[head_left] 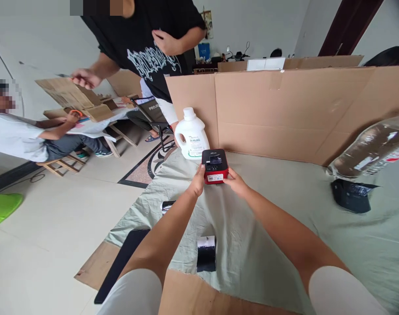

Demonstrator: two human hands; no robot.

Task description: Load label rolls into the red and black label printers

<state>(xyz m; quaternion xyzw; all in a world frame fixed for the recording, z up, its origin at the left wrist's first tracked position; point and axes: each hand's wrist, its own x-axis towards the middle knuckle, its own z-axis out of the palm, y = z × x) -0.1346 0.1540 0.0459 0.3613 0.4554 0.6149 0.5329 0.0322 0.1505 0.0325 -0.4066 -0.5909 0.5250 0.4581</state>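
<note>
A small boxy device (215, 166), black on top and red on its sides, rests on the grey-green cloth (252, 245) with a white label on its near side. My left hand (198, 180) grips its left side, and my right hand (237, 181) holds it from the right. Just behind it stands a white jug (192, 135) with a handle and cap. Closer to me lies a black strip with a white end (206, 254). Another black-and-white piece (167, 207) is partly hidden by my left forearm.
A cardboard panel (268, 109) walls off the table's back. On the right are a large clear bottle (370, 148) and a crumpled black item (352, 195). A long dark flat object (124, 262) lies at left. A person (156, 48) stands beyond; another person (19, 135) sits.
</note>
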